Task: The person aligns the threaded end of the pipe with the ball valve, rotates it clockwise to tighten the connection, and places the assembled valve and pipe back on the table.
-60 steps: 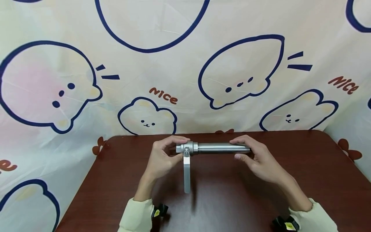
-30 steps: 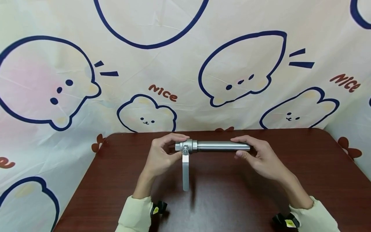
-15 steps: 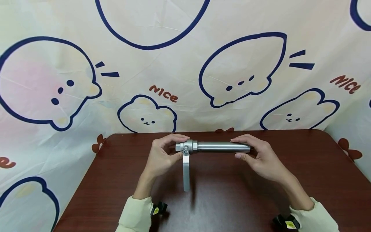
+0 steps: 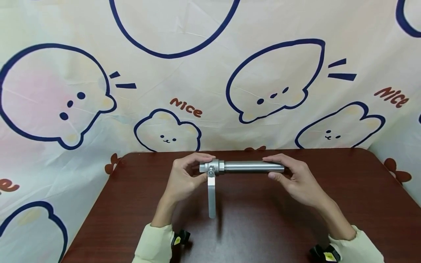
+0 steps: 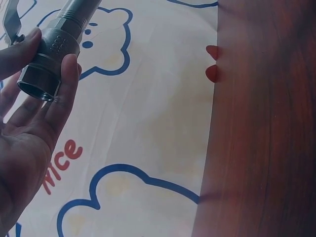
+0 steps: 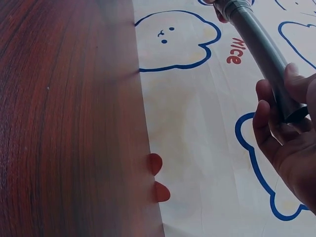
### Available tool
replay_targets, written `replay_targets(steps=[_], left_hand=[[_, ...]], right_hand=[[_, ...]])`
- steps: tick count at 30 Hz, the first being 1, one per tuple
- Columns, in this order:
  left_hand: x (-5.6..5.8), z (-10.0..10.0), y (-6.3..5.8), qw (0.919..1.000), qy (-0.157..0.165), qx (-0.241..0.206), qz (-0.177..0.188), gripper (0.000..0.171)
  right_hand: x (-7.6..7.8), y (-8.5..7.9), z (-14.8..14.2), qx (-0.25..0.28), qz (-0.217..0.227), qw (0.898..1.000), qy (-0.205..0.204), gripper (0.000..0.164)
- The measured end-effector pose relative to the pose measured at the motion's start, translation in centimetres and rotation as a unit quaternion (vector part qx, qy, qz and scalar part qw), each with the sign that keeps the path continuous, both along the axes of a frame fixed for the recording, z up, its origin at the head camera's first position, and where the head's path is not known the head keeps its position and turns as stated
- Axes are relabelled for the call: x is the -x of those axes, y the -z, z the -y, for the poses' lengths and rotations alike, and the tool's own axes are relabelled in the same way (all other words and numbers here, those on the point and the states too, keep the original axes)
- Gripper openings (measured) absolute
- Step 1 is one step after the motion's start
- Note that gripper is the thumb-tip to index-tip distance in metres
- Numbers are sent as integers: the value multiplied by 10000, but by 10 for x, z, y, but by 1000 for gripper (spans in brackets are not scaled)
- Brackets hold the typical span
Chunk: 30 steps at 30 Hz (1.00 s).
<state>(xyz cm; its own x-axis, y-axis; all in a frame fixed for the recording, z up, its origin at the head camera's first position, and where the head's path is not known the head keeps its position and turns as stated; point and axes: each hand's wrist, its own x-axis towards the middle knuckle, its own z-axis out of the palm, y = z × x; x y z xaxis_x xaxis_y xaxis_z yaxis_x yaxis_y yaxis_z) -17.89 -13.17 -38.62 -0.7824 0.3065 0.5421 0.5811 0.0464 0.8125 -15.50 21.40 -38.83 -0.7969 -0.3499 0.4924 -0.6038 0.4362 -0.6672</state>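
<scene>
A silver ball valve (image 4: pixel 214 167) is joined to a straight metal pipe (image 4: pixel 251 167), the two in one level line above the table in the head view. The valve's flat lever handle (image 4: pixel 212 197) points toward the person. My left hand (image 4: pixel 184 179) grips the valve body between thumb and fingers. At the pipe's far right end my right hand (image 4: pixel 296 179) pinches the tube, thumb below and fingers above. In the left wrist view the open hex end of the valve (image 5: pixel 39 81) shows. Threads show at the joint in the right wrist view, where the pipe (image 6: pixel 264 52) ends in an open mouth.
A dark red-brown wooden table (image 4: pixel 250 233) lies under both hands. Behind it hangs a pale cloth (image 4: pixel 210 80) printed with blue-outlined cartoon shapes. Each wrist carries a small black device, the left one (image 4: pixel 181 238) and the right one (image 4: pixel 323 252).
Both hands keep their hold on the valve and pipe in almost the same place. The right thumb shifts slightly on the pipe, and the whole view drifts a little.
</scene>
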Motion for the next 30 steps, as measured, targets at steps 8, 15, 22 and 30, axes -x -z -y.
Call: replay_targets(steps=[8, 15, 22, 30], left_hand=[[-1, -2, 0, 10000, -14, -11, 18, 43], [0, 0, 0, 10000, 63, -23, -49, 42], [1, 0, -1, 9998, 145, -95, -105, 42], [1, 0, 1, 10000, -3, -1, -14, 42]], right_hand=[[-1, 2, -2, -7, -113, 9999, -31, 56], [1, 5, -2, 2, -71, 9999, -76, 53], [1, 5, -1, 3, 7, 9999, -131, 49], [2, 5, 4, 158, 204, 9996, -116, 44]])
